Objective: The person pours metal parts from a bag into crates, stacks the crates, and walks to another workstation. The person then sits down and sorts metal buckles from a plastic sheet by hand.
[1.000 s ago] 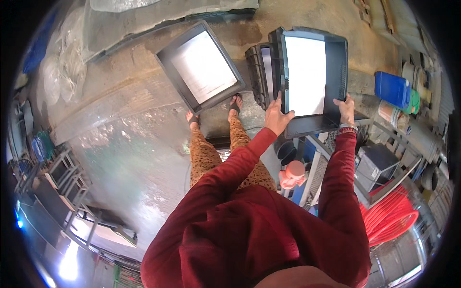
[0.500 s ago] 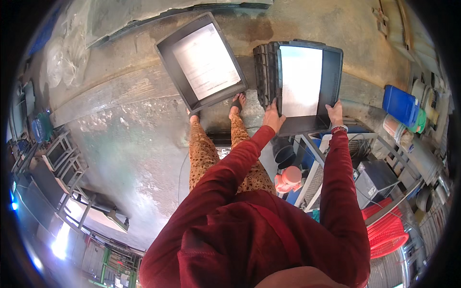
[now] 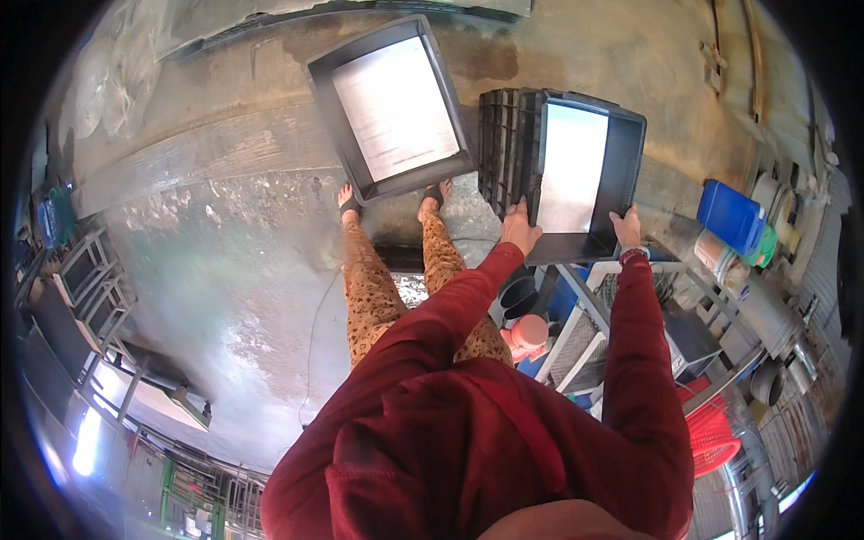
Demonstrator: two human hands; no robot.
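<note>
Both arms in red sleeves reached forward and slightly right, elbows nearly straight. The left hand [image 3: 519, 225] gripped the near left corner of a dark crate [image 3: 585, 175], fingers curled over its rim. The right hand [image 3: 627, 227] clamped the near right corner of the same crate, thumb on top, a band at the wrist. The hands were well apart, one at each near corner.

The crate was held tilted, its open side facing up toward the camera, its pale bottom showing. It sat against the top of a stack of like crates [image 3: 500, 148], whose ribbed side showed just to its left. A metal rack [image 3: 585, 315] stood below the crate, near the person's right leg.

A second crate [image 3: 396, 108], also dark with a pale bottom, lay on the wet concrete floor [image 3: 225, 270] just ahead of the person's sandalled feet [image 3: 349, 202], touching or nearly touching the toes. A blue jerrycan [image 3: 731, 216] stood to the right, well apart from the hands. A red basket [image 3: 711, 432] lay lower right.
</note>
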